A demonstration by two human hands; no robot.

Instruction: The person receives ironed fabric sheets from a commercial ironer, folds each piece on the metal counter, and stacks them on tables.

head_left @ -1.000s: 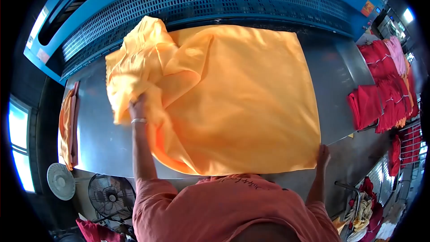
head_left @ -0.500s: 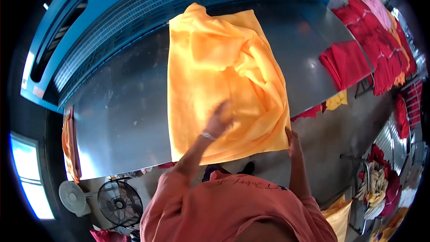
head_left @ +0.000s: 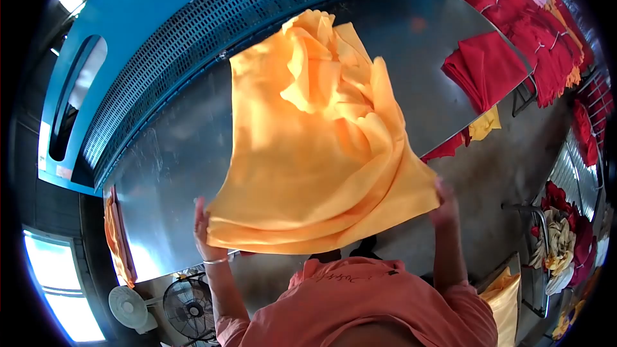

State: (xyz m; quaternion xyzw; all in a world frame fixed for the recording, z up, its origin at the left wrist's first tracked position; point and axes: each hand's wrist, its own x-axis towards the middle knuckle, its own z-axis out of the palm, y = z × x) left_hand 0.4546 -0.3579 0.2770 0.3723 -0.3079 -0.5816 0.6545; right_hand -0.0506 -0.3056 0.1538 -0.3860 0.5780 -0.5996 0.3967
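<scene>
A large yellow cloth [head_left: 289, 160] lies across the metal table, its far part bunched in folds and its near edge stretched between my hands over the table's front. My left hand [head_left: 204, 228] grips the near left corner, fingers closed on the cloth. At the near right corner my right hand [head_left: 445, 202], slightly blurred, is closed on the fabric. Loose folds run from the right corner up toward the far bunched part.
The metal table [head_left: 173, 154] backs onto a blue machine with a perforated panel [head_left: 212, 19]. Folded red cloth [head_left: 485, 67] rests at its right, beside tied red bundles [head_left: 527, 26]. Orange cloth [head_left: 117, 238] lies at the left end. Fans [head_left: 187, 308] stand below left; a metal-framed rack [head_left: 545, 244] holds cloths.
My left hand has moved from the middle of the yellow cloth to its near left corner and closed on it. The near edge is now stretched and raised. The view has shifted.
</scene>
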